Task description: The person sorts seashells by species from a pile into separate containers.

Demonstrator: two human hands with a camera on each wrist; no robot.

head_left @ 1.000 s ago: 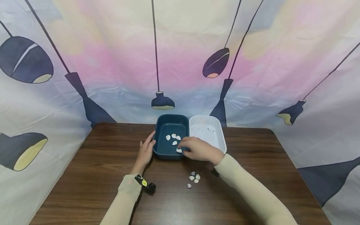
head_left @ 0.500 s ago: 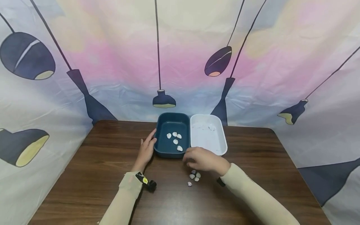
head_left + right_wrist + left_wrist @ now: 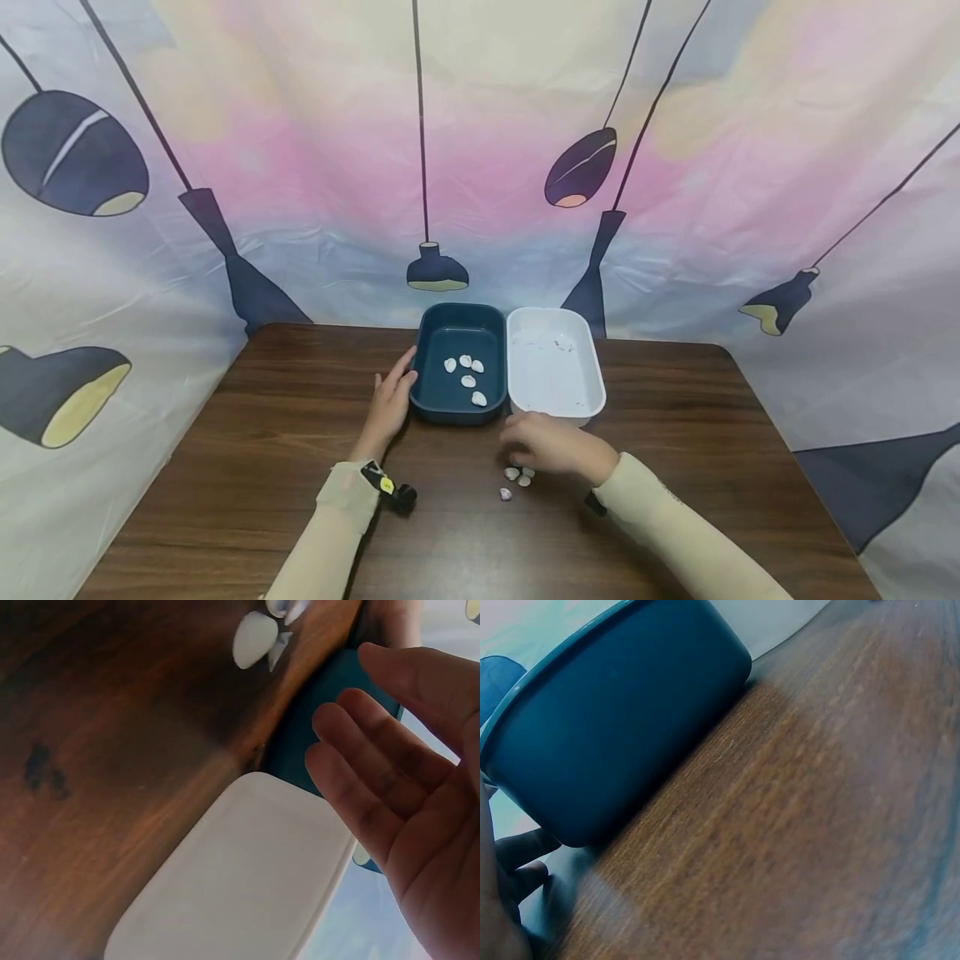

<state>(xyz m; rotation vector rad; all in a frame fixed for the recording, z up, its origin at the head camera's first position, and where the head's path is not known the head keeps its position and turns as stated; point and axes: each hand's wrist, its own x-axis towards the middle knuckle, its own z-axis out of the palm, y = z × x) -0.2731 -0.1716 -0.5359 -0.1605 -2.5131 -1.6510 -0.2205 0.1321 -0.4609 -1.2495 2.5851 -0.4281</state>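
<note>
My left hand point(image 3: 388, 412) rests its fairly straight fingers against the left side of a dark teal rectangular dish point(image 3: 459, 335). In the left wrist view its fingertips point(image 3: 531, 849) touch the dish's lower edge. Several small white seashells point(image 3: 478, 399) lie inside that dish. On the brown tabletop in front, a small cluster of pale seashells point(image 3: 512, 473) is partly hidden by my right hand point(image 3: 558, 450). That hand hovers just over the cluster, its fingers loosely bent, and nothing shows between them in the right wrist view. One purplish seashell point(image 3: 506, 494) lies slightly nearer to me.
Right of the teal dish, side by side with it, stands a white rectangular dish point(image 3: 555, 358) with a few dark specks inside. Both are near the back edge of the wooden table point(image 3: 300, 450). A printed cloth point(image 3: 495, 183) with lamp drawings hangs behind.
My right hand has left the teal dish, where one seashell now lies near the front, and has moved toward me and right to the table cluster. The left hand stays at the dish.
</note>
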